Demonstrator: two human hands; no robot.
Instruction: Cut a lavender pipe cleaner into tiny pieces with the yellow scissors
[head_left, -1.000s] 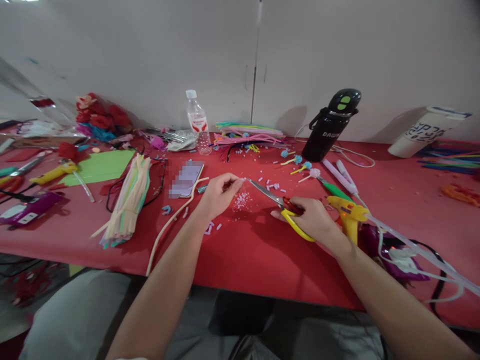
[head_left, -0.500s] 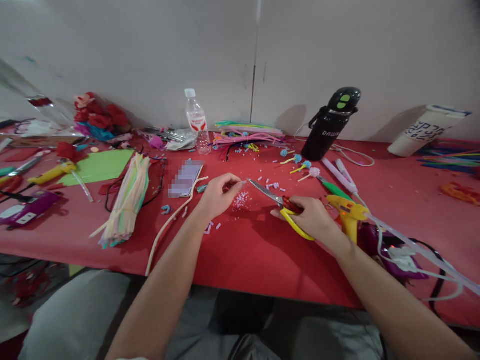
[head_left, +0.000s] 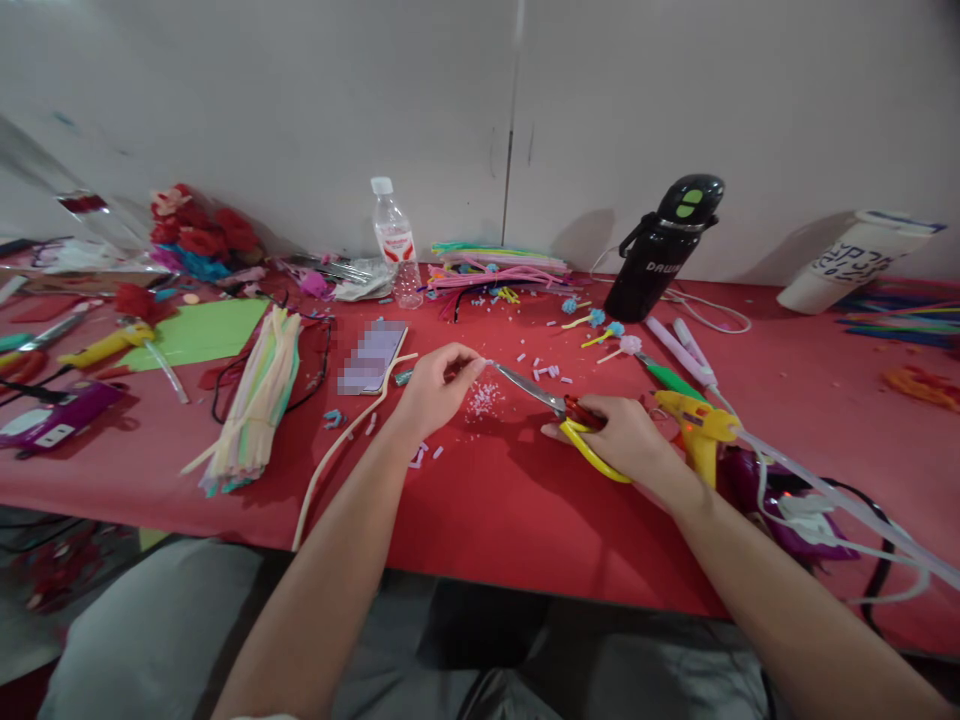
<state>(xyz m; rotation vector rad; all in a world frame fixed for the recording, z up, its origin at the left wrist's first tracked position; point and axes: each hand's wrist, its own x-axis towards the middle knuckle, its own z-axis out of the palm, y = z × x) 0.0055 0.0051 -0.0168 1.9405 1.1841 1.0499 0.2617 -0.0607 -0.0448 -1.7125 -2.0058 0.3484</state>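
My right hand [head_left: 626,435] grips a pair of scissors [head_left: 536,390] with yellow and red handles, blades pointing left. At the blade tips, my left hand [head_left: 442,385] pinches a small pale pink piece [head_left: 488,362], apparently a cut bit of pipe cleaner. Below the fingertips lies a little heap of pink clippings [head_left: 482,400] on the red tabletop [head_left: 480,520]. Short pink pieces [head_left: 551,371] are scattered beyond the scissors, and a few more lie beside my left wrist. A long cream pipe cleaner [head_left: 337,440] passes to the left of my left forearm.
To the left are a phone [head_left: 373,357], a bundle of pastel pipe cleaners [head_left: 255,410] and a green sheet [head_left: 199,333]. A plastic bottle [head_left: 397,250] and black flask [head_left: 664,250] stand behind. A yellow glue gun [head_left: 701,430] and its cords sit beside my right hand.
The scissor blades have closed together a little at the tips, near the pinched piece. Both hands stay in nearly the same place.
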